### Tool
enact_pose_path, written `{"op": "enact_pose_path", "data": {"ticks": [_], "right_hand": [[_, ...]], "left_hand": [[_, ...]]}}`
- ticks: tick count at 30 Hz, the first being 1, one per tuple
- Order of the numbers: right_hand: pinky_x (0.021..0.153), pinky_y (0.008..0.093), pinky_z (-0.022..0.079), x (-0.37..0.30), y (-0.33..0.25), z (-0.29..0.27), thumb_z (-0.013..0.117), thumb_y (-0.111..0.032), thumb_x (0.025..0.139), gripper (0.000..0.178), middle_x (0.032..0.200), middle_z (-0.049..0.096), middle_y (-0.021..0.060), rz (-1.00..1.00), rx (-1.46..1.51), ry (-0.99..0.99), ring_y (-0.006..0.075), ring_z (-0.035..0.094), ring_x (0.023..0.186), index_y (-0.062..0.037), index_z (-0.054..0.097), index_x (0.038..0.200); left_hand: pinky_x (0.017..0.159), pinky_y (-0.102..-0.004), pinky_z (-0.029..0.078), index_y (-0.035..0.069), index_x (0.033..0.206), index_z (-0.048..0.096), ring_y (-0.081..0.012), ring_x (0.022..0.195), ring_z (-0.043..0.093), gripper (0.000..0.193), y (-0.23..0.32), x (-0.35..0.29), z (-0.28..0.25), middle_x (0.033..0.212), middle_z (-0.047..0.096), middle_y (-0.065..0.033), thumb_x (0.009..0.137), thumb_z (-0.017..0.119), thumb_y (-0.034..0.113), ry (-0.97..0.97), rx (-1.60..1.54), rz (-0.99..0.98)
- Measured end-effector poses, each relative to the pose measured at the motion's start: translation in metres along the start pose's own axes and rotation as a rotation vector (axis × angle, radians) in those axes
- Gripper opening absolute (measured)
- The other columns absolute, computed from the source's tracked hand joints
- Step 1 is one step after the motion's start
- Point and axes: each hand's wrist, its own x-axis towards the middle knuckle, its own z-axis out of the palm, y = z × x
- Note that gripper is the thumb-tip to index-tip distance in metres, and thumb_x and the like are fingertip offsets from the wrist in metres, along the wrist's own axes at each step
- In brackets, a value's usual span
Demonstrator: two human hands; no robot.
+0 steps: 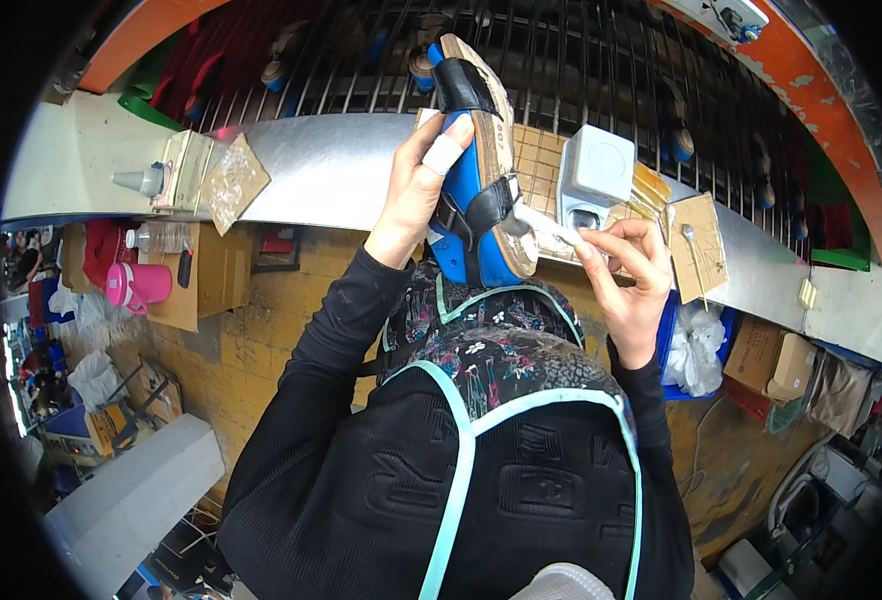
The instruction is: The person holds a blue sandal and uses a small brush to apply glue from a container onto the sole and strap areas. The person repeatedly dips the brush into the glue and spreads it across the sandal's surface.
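My left hand [421, 180], with white tape around the thumb, grips a sandal on a blue shoe last [469, 170]. Black straps [464, 88] cross the last, and the sandal's pale, rough underside [501, 125] is turned to the right. In my right hand [629, 268], thumb and fingers pinch a slim white brush [546, 224]. Its whitish end lies at the heel [517, 250] of the sandal; whether it touches is hard to tell. Just beyond the right fingers stands a grey plastic container [598, 172] with a dark opening low on its near side.
A metal ledge [331, 170] runs along a rack of metal rods [361, 65]. On it lie stained cardboard pieces [233, 183] and a small stick [694, 255] on another board. A pink jug [139, 286] stands at left; a blue crate [676, 345] with plastic bags is at right.
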Motion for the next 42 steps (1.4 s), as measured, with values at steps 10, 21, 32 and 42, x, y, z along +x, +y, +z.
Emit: {"op": "enact_pose_path", "data": {"ticks": [10, 21, 32, 42], "right_hand": [[0.062, 0.0247, 0.044, 0.007, 0.014, 0.002, 0.079, -0.005, 0.073, 0.019, 0.084, 0.058, 0.0049, -0.069, 0.072, -0.002, 0.0126, 0.057, 0.072, -0.0052, 0.075, 0.092], [0.059, 0.0217, 0.043, 0.019, 0.022, -0.016, 0.079, -0.004, 0.074, 0.020, 0.086, 0.056, 0.0039, -0.187, 0.135, -0.076, 0.0102, 0.056, 0.071, -0.0048, 0.075, 0.093], [0.063, 0.0229, 0.043, 0.030, 0.022, -0.029, 0.077, 0.000, 0.075, 0.020, 0.092, 0.055, 0.0057, -0.240, 0.271, -0.161, 0.0114, 0.054, 0.074, -0.0008, 0.073, 0.095], [0.066, 0.0271, 0.048, 0.049, 0.028, -0.049, 0.081, -0.008, 0.070, 0.020, 0.082, 0.058, 0.0037, -0.318, 0.172, -0.295, 0.0149, 0.058, 0.077, -0.0078, 0.076, 0.090]], "left_hand": [[0.087, -0.0256, 0.047, -0.004, 0.123, 0.056, -0.0137, 0.099, 0.060, 0.061, -0.004, 0.015, -0.006, 0.110, 0.062, -0.0082, 0.088, 0.064, 0.046, -0.033, -0.071, -0.091], [0.085, -0.0288, 0.052, 0.004, 0.120, 0.062, -0.0138, 0.094, 0.065, 0.059, -0.002, 0.022, 0.019, 0.109, 0.067, -0.0092, 0.087, 0.063, 0.053, -0.122, -0.246, -0.326], [0.090, -0.0354, 0.055, 0.008, 0.146, 0.033, -0.0235, 0.112, 0.060, 0.060, -0.026, 0.008, 0.040, 0.133, 0.054, -0.0150, 0.101, 0.038, 0.047, -0.463, -0.722, -0.787], [0.069, -0.0334, 0.056, -0.003, 0.137, 0.037, -0.0346, 0.087, 0.060, 0.069, -0.044, -0.028, 0.049, 0.102, 0.054, -0.0316, 0.095, 0.052, 0.049, -0.933, -0.983, -1.021]]}}
